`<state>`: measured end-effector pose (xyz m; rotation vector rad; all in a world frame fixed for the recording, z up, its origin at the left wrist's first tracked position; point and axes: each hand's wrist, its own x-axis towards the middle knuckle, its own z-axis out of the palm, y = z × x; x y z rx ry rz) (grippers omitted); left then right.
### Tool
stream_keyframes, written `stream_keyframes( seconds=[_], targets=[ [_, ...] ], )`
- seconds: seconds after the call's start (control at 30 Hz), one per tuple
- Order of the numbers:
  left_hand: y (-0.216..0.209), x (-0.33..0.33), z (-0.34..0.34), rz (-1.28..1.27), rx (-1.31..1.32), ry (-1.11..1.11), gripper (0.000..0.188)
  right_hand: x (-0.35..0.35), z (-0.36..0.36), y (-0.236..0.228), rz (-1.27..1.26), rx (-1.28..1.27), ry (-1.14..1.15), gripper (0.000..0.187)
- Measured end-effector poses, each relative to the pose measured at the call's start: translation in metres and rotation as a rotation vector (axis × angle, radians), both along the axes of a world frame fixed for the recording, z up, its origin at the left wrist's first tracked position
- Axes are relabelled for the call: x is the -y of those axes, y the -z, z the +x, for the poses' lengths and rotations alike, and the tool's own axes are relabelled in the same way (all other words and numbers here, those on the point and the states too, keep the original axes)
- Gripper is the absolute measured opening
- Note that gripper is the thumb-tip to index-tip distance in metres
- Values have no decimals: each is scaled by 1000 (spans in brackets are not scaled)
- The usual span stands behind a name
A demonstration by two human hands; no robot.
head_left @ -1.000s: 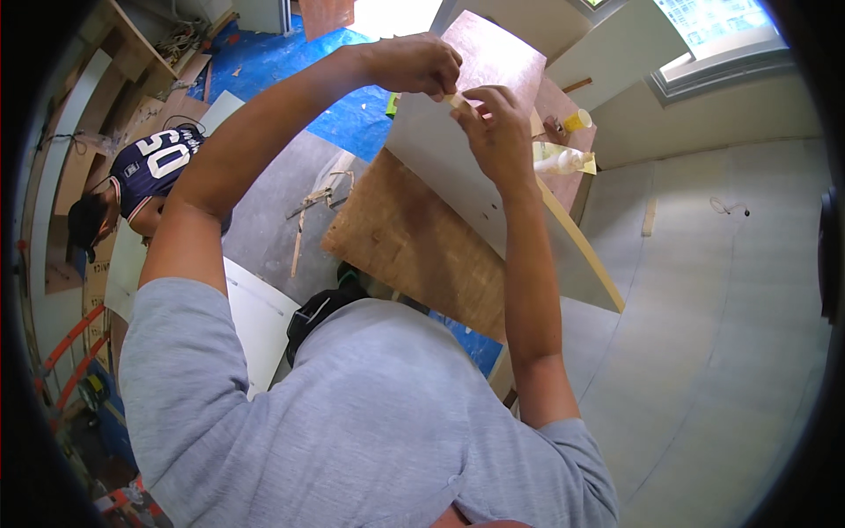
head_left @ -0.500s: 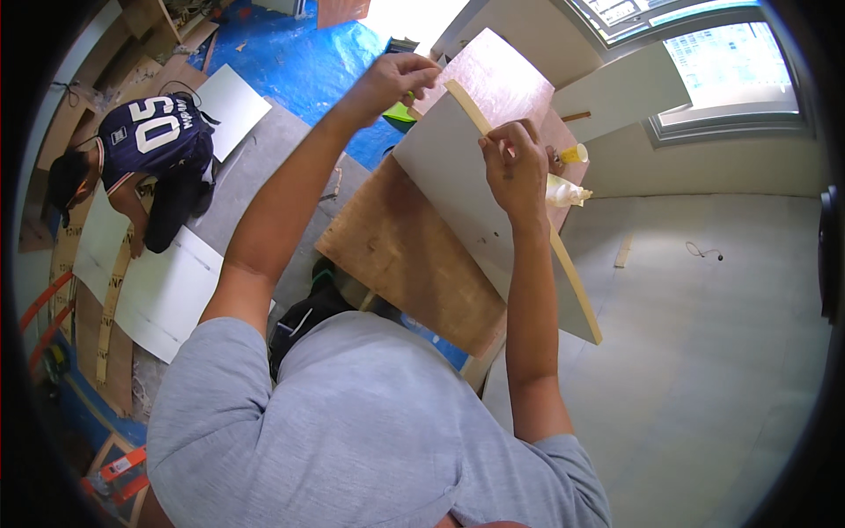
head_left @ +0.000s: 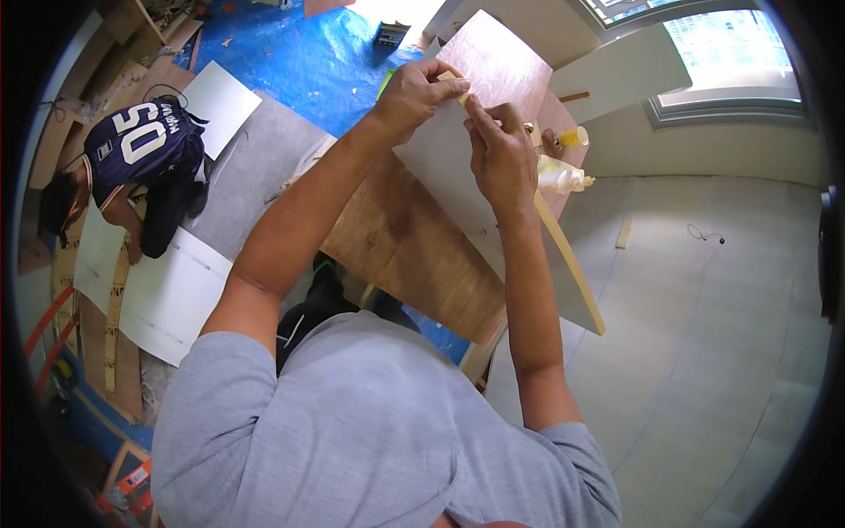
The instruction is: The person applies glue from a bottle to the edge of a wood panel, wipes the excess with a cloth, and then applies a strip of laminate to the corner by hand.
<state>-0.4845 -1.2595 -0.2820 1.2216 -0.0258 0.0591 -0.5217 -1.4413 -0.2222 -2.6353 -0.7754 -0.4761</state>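
Note:
A white-faced board (head_left: 444, 167) with a pale yellow edge stands tilted on its long side on a brown plywood top (head_left: 414, 238). At the board's far end my left hand (head_left: 414, 99) is closed, thumb and forefinger pinching the corner. A pale yellowish bit shows between those fingers. Close beside it, my right hand (head_left: 503, 158) reaches over the upper edge, its fingers bent and the forefinger touching near the left fingertips. Whether it grips anything is hidden. Just right of my right hand are a whitish squeeze bottle (head_left: 562, 175) and a yellow-ended roll or can (head_left: 574, 137).
At left a person (head_left: 145, 145) in a dark jersey bends over white sheets (head_left: 180, 286) on the floor. Blue sheeting (head_left: 290, 53) covers the far floor. A pinkish panel (head_left: 502, 57) and a white board (head_left: 616, 79) stand beyond, near the window (head_left: 731, 66).
My right hand has slid along the board's edge, away from me, to meet my left. My left hand has moved slightly right and down onto the board's corner.

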Motion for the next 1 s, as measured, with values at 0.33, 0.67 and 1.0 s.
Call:
stream_keyframes(
  seconds=[0.33, 0.67, 1.0],
  targets=[
    [-6, 15, 1, -129, -56, -140, 17, 4, 4, -5, 25, -24, -16, 33],
    [14, 15, 49, 757, 422, -462, 31, 113, -40, -12, -204, 115, 191, 28],
    [-27, 39, 22, 1394, 980, -324, 16, 218, -118, 20, 44, 260, 381, 32]
  ],
)
